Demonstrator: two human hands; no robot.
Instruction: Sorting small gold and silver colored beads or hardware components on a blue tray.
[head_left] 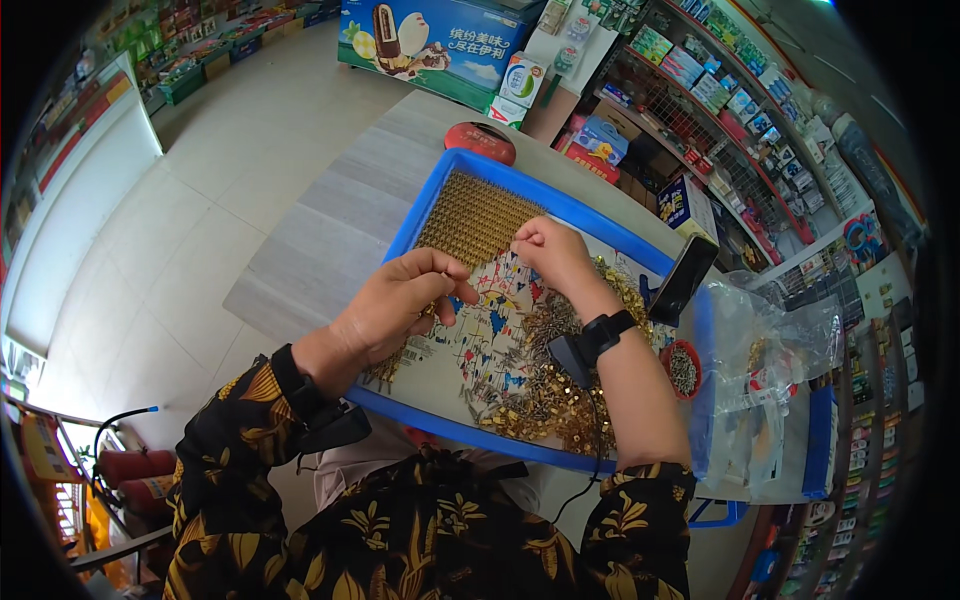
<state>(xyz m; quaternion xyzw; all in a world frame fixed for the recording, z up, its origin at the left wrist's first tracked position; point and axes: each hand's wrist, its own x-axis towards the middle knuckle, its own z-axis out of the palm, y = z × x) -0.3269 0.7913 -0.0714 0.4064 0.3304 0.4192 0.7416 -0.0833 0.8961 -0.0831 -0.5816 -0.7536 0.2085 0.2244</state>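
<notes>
A blue-rimmed tray (pixel 450 430) lies on the table before me. Small brass-coloured pieces (pixel 465 215) stand in tight upright rows at its far left. My left hand (pixel 400 300) hovers over the tray's left side, its fingers curled around a few small brass pieces. Over the near edge of the rows, my right hand (pixel 553 252) is closed in a pinch; whatever is between its fingertips is too small to make out. Loose silver screws (pixel 540 385) and a heap of brass pieces (pixel 575 425) cover the tray's right and near parts, on a white sheet with coloured marks.
Right of the tray are a propped phone (pixel 684 278), a red bowl of screws (pixel 682 370) and a clear plastic bag (pixel 780 330). A red round box (pixel 482 143) sits behind the tray on the grey table (pixel 330 200). Stocked shelves (pixel 720 110) stand at the right.
</notes>
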